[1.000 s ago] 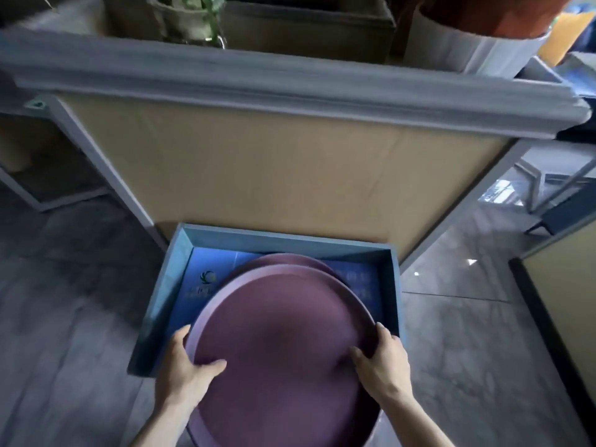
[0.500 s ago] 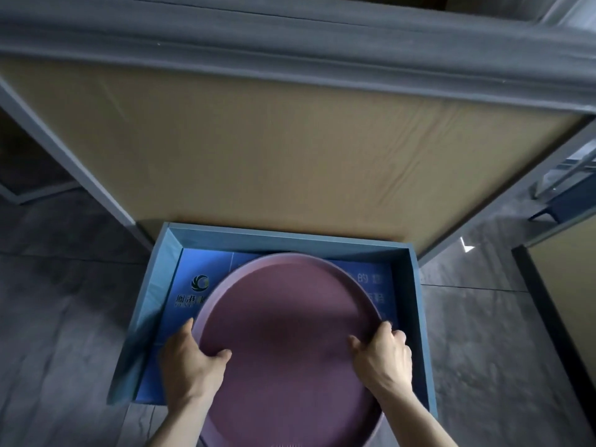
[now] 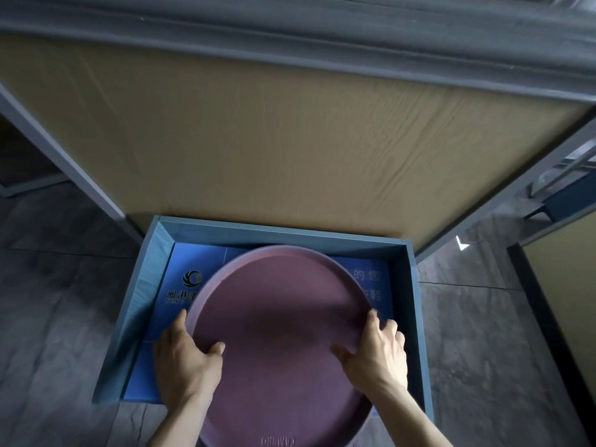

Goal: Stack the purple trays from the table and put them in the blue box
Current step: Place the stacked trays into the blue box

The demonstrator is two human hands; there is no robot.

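A large round purple tray (image 3: 277,327) fills most of the blue box (image 3: 416,317), which stands on the floor against the table's front panel. Only one tray face shows; any trays stacked under it are hidden. My left hand (image 3: 183,362) grips the tray's left rim with the thumb on the inside. On the right rim my right hand (image 3: 374,353) holds on the same way. The tray's near edge reaches over the box's near side. White printed characters and a logo show on the box's blue bottom.
The table's grey edge (image 3: 290,43) and its tan front panel (image 3: 290,150) rise just behind the box. Grey table legs (image 3: 64,156) slope down on both sides. Dark tiled floor (image 3: 48,317) surrounds the box. Another tan panel (image 3: 567,301) stands at right.
The tray has gone down and forward into the box, both hands still on its rims. A second tray rim seen earlier behind it is no longer visible. The view has tilted downward.
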